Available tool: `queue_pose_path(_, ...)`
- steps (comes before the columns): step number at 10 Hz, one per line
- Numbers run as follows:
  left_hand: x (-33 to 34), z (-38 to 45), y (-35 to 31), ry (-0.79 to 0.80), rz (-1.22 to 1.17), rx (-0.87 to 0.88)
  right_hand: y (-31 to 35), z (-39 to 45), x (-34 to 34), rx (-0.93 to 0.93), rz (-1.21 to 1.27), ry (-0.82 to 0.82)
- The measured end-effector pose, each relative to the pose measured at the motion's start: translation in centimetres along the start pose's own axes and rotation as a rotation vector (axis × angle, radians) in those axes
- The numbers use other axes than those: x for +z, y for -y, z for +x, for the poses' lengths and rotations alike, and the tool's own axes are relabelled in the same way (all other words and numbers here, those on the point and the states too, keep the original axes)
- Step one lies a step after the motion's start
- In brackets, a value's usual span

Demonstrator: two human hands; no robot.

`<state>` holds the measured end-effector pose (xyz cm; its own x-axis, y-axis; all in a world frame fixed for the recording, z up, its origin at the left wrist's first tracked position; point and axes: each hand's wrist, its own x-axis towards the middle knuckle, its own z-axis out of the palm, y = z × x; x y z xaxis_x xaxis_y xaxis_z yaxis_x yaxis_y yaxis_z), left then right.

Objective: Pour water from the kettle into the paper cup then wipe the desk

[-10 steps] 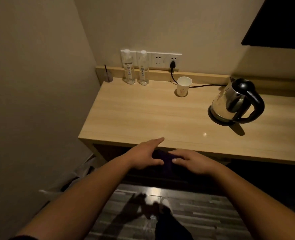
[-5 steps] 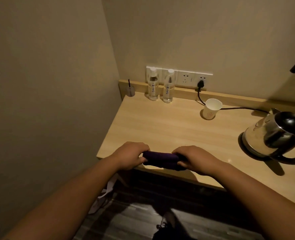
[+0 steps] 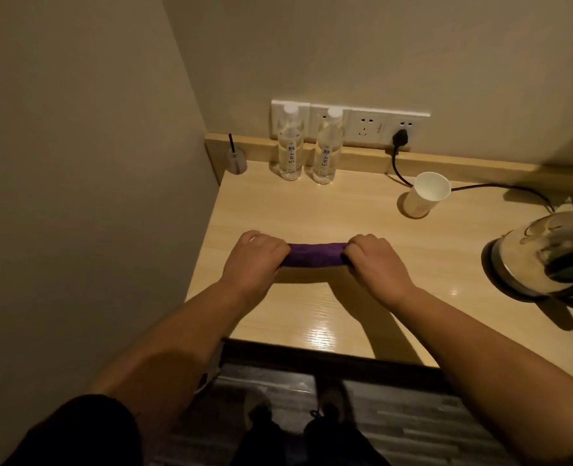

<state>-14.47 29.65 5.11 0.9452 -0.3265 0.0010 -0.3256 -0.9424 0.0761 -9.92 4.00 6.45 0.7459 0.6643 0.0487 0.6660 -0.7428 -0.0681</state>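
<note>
A rolled purple cloth (image 3: 314, 254) lies across the left part of the wooden desk (image 3: 312, 314). My left hand (image 3: 256, 253) grips its left end and my right hand (image 3: 374, 257) grips its right end, both pressing it on the desktop. A white paper cup (image 3: 426, 195) stands upright at the back, right of my hands. The steel kettle (image 3: 547, 260) with a black handle sits on its base at the right edge, partly cut off by the frame.
Two water bottles (image 3: 290, 146) (image 3: 327, 148) stand against the back ledge under the wall sockets (image 3: 369, 126). A small holder with a dark stick (image 3: 235, 158) sits in the back left corner. The kettle's cord (image 3: 473, 187) runs behind the cup. A wall bounds the desk's left side.
Both hands carried the purple cloth from below the desk's front edge up onto the desktop and farther back. The view has shifted left and down, closer to the desk.
</note>
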Motion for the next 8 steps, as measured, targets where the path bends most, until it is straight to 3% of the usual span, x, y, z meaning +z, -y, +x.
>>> queue_pose_path(2, 4.8, -2.5, 1.7, 0.128, 0.037, 0.215, 4.6, -3.5, 5.6, 0.059, 0.134, 0.146)
queue_pose_path(3, 6.4, -4.7, 2.7, 0.276, 0.054, 0.283, 5.7, -5.9, 7.0, 0.105, 0.166, 0.203)
queue_pose_path(6, 6.8, -6.2, 3.0, 0.385, 0.09, 0.253, 5.9, -7.5, 6.7, 0.093, 0.056, 0.331)
queue_pose_path(8, 5.3, -5.8, 2.0, 0.389, 0.058, 0.174, 6.0, -7.2, 5.9, 0.101, 0.09, 0.273)
